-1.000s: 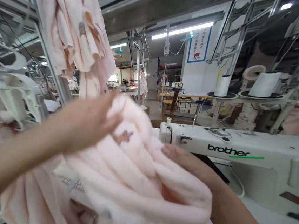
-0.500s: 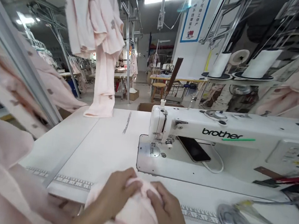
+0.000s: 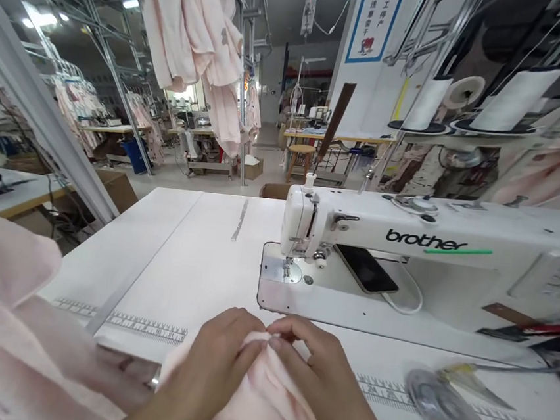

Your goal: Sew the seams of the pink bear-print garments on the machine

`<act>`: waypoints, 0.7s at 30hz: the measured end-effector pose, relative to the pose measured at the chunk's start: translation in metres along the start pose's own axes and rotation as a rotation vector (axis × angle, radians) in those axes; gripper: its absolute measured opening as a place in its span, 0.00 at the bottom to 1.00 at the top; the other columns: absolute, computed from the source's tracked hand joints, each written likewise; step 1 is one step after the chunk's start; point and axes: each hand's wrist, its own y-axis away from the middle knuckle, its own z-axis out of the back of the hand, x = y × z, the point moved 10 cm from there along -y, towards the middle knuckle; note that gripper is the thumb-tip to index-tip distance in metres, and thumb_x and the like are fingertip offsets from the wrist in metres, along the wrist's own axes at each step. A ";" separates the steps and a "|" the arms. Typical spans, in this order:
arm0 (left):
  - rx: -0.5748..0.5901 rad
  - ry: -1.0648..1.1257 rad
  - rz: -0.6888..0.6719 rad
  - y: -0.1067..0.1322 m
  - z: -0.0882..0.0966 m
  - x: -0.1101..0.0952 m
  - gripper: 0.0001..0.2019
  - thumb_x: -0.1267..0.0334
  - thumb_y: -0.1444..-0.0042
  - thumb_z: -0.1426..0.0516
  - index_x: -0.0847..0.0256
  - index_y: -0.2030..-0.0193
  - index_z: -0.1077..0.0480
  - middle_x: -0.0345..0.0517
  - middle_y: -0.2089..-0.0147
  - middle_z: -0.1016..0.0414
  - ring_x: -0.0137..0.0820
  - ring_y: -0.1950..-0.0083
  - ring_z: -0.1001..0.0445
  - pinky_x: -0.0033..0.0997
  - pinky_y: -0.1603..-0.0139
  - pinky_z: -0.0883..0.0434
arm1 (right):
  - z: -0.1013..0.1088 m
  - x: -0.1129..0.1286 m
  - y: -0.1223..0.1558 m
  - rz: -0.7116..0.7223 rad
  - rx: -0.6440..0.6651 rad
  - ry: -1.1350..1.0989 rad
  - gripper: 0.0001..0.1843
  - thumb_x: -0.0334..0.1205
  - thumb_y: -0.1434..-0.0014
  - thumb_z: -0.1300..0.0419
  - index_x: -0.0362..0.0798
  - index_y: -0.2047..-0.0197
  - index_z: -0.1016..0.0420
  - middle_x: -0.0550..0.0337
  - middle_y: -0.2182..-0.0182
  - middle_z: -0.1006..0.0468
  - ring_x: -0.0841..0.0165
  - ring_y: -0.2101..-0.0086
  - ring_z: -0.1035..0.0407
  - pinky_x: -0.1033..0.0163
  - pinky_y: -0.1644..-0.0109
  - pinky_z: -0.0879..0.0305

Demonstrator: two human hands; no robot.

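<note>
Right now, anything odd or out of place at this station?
One thing: a phone lies on the sewing machine bed under its arm, cable attached, close to the needle area. Otherwise nothing stands out; both hands pinch the pink fabric at the table's near edge.

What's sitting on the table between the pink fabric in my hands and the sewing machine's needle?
Nothing visible: bare table lies between the pink fabric, pinched by left hand and right hand, and the needle.
</note>
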 end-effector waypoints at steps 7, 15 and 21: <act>0.116 0.008 -0.293 0.006 -0.008 -0.032 0.10 0.71 0.40 0.51 0.58 0.59 0.31 0.41 0.65 0.31 0.29 0.63 0.32 0.26 0.64 0.36 | -0.011 -0.016 -0.009 -0.206 0.334 -0.310 0.09 0.43 0.46 0.41 0.47 0.72 0.34 0.67 0.82 0.32 0.73 0.79 0.36 0.71 0.76 0.43; -0.004 0.130 -0.295 0.016 0.002 -0.031 0.14 0.78 0.43 0.53 0.57 0.58 0.34 0.45 0.51 0.33 0.23 0.61 0.30 0.21 0.62 0.32 | -0.065 -0.042 0.001 -0.492 0.424 -1.001 0.24 0.47 0.63 0.27 0.42 0.75 0.35 0.67 0.83 0.35 0.81 0.83 0.43 0.76 0.78 0.46; -0.167 0.180 -0.223 0.015 0.008 -0.018 0.09 0.73 0.40 0.53 0.58 0.60 0.35 0.42 0.58 0.28 0.25 0.56 0.28 0.23 0.57 0.31 | -0.053 -0.035 0.003 -0.444 0.316 -0.950 0.24 0.51 0.60 0.29 0.42 0.74 0.35 0.66 0.80 0.35 0.77 0.78 0.41 0.71 0.73 0.46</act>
